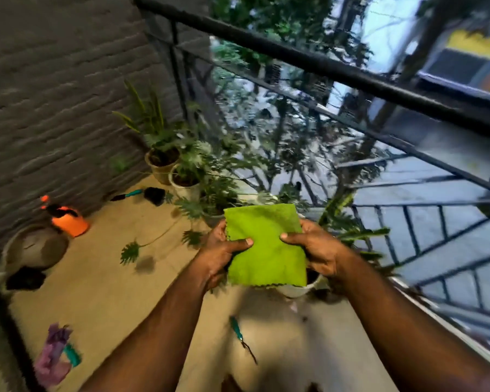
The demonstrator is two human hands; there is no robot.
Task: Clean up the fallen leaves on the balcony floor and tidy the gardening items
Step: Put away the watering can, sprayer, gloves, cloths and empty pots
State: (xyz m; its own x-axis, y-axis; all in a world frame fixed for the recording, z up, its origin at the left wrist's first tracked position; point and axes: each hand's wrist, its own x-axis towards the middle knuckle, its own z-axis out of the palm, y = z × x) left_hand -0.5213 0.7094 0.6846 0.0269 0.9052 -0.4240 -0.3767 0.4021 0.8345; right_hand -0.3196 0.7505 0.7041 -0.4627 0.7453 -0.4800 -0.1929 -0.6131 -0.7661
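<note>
A folded bright green cloth [265, 244] is held up in front of me over the balcony floor. My left hand [224, 250] grips its left edge with the thumb on top. My right hand [313, 247] grips its right edge the same way. On the beige floor [111, 292] lie a fallen green leaf [130, 252] on a long stem, a teal-handled hand fork [239, 333] and a teal-handled trowel [142, 193]. Purple gloves [54, 355] lie crumpled at the lower left.
An orange spray bottle [67, 219] stands by the grey brick wall [54, 94]. An empty pot [34, 247] lies beside it. Several potted plants [167, 154] line the black railing [323, 66]. A white pot [300, 290] sits below the cloth.
</note>
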